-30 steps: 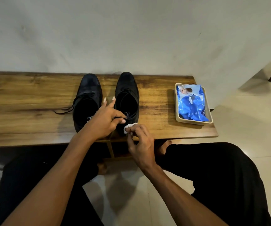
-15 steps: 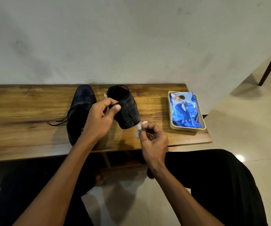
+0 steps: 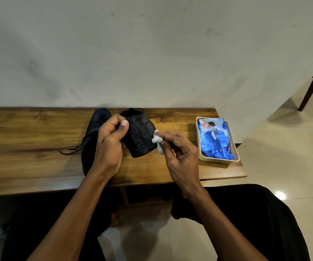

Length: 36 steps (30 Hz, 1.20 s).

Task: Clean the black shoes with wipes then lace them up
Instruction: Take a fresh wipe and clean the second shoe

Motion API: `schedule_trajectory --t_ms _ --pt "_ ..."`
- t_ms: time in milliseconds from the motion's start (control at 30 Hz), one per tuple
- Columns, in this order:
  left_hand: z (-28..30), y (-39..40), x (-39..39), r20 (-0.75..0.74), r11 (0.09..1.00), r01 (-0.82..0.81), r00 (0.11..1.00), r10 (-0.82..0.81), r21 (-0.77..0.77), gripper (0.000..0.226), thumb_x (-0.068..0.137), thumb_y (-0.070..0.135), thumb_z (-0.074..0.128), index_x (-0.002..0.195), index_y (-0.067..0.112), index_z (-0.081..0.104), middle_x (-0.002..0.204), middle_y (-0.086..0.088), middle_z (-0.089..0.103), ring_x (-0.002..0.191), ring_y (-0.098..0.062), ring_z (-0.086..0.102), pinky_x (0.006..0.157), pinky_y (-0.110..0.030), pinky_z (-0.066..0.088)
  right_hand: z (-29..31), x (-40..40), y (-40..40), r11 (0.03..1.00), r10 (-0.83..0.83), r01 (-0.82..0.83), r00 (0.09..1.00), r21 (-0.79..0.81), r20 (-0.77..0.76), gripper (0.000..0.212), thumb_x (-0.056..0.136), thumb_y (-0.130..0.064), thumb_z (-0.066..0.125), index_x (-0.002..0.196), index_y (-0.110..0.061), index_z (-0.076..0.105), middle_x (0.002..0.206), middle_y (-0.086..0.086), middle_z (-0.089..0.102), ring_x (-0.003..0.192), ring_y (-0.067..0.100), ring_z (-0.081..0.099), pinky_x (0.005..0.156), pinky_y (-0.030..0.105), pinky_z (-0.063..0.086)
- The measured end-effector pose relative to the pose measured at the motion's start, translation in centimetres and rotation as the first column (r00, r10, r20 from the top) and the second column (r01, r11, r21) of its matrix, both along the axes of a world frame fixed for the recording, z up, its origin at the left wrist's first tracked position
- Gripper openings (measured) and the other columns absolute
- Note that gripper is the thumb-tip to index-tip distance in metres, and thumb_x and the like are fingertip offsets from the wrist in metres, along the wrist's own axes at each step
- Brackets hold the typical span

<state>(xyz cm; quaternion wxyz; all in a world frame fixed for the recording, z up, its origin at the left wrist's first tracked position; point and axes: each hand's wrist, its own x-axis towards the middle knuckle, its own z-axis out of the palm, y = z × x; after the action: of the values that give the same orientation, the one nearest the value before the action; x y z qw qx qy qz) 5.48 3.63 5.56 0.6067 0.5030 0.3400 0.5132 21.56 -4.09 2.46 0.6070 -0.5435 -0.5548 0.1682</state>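
My left hand (image 3: 109,146) grips a black shoe (image 3: 141,135) by its collar and holds it tilted above the wooden bench (image 3: 29,140), heel toward me. My right hand (image 3: 180,153) pinches a crumpled white wipe (image 3: 157,141) and holds it against the shoe's right heel side. The second black shoe (image 3: 93,132) lies flat on the bench to the left, partly hidden behind my left hand, with a loose black lace (image 3: 72,148) trailing left.
A beige tray (image 3: 200,155) holding a blue pack of wipes (image 3: 216,142) sits at the bench's right end. A wall rises behind the bench. My black-clad legs are below, and a wooden furniture leg (image 3: 310,91) stands on the tiled floor at far right.
My left hand has lifted the right-hand shoe off the bench and turned its heel up toward me. My right hand has brought the wipe up against the shoe's side.
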Motion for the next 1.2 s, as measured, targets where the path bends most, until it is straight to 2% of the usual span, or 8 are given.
schedule_trajectory --t_ms 200,300,433,600,767,867,1000,1200 --pt "0.5 0.0 -0.4 0.272 0.981 -0.026 0.959 0.079 -0.194 0.019 0.098 0.014 0.047 0.082 0.015 0.057 0.084 -0.002 0.062 0.085 -0.020 0.060 0.083 -0.036 0.052 -1.2 1.4 1.5 0.995 -0.086 0.088 0.995 -0.041 0.041 0.025 0.092 -0.005 0.066 0.115 -0.010 0.075 0.108 0.003 0.072 0.103 0.016 0.068 0.084 0.029 0.058" --pt "0.3 0.1 -0.9 0.304 0.976 -0.004 0.950 0.072 -0.218 0.019 0.098 0.016 0.047 0.084 0.016 0.058 0.086 -0.003 0.062 0.087 -0.022 0.060 0.087 -0.042 0.047 -1.9 2.7 2.0 0.986 -0.156 0.165 0.971 -0.034 0.183 0.025 0.092 -0.017 0.066 0.114 -0.013 0.076 0.104 0.000 0.071 0.096 0.011 0.067 0.076 0.028 0.058" --pt "0.7 0.5 -1.3 0.277 0.982 0.008 0.960 0.046 -0.190 0.016 0.097 0.020 0.045 0.088 0.015 0.056 0.089 -0.007 0.062 0.086 -0.024 0.063 0.081 -0.038 0.054 -1.6 3.8 2.4 0.971 -0.183 0.217 0.945 -0.102 0.270 0.023 0.092 -0.007 0.068 0.112 -0.015 0.076 0.103 -0.002 0.072 0.095 0.006 0.067 0.075 0.035 0.058" --pt "0.6 0.6 -1.0 0.250 0.984 -0.031 0.965 0.075 -0.176 0.016 0.097 0.024 0.046 0.090 0.013 0.056 0.089 -0.010 0.062 0.084 -0.025 0.065 0.075 -0.037 0.059 2.2 0.0 0.3 0.999 -0.047 0.049 0.948 0.002 0.315 0.024 0.093 0.001 0.065 0.113 -0.009 0.073 0.110 0.002 0.071 0.105 0.012 0.066 0.086 0.033 0.056" --pt "1.1 0.0 -0.7 0.194 0.963 -0.082 0.972 0.134 -0.256 0.053 0.087 0.047 0.058 0.112 0.001 0.060 0.118 -0.027 0.063 0.107 -0.041 0.062 0.100 -0.058 0.046 4.5 -3.1 -1.6 0.985 0.058 -0.126 0.885 0.116 0.461 0.029 0.091 0.006 0.065 0.117 -0.004 0.073 0.117 0.009 0.067 0.112 0.020 0.061 0.094 0.030 0.050" --pt "0.9 -0.1 -0.4 0.132 0.951 -0.136 0.975 0.177 -0.277 0.054 0.095 0.053 0.053 0.100 0.004 0.074 0.108 -0.025 0.071 0.101 -0.040 0.069 0.090 -0.050 0.055 4.5 -3.1 -1.6 0.969 0.070 -0.184 0.848 0.167 0.526 0.029 0.091 0.006 0.064 0.117 -0.003 0.073 0.120 0.012 0.067 0.112 0.023 0.060 0.096 0.032 0.048" --pt "1.3 0.2 -0.4 0.120 0.935 -0.179 0.967 0.224 -0.307 0.042 0.100 0.044 0.049 0.095 0.008 0.071 0.090 -0.011 0.077 0.080 -0.026 0.075 0.062 -0.035 0.060 2.5 0.1 -0.6 0.984 -0.041 -0.054 0.861 0.172 0.506 0.033 0.087 0.010 0.069 0.116 -0.004 0.073 0.116 0.009 0.069 0.109 0.023 0.062 0.093 0.034 0.051" --pt "1.7 0.7 -1.6 0.129 0.924 -0.171 0.965 0.226 -0.341 0.051 0.100 0.046 0.047 0.118 0.002 0.064 0.099 -0.013 0.075 0.082 -0.025 0.074 0.061 -0.034 0.060 -0.4 5.5 1.4 0.952 -0.222 0.296 0.836 -0.072 0.502 0.029 0.093 -0.003 0.066 0.117 -0.017 0.073 0.108 -0.001 0.071 0.100 0.014 0.063 0.083 0.030 0.054"
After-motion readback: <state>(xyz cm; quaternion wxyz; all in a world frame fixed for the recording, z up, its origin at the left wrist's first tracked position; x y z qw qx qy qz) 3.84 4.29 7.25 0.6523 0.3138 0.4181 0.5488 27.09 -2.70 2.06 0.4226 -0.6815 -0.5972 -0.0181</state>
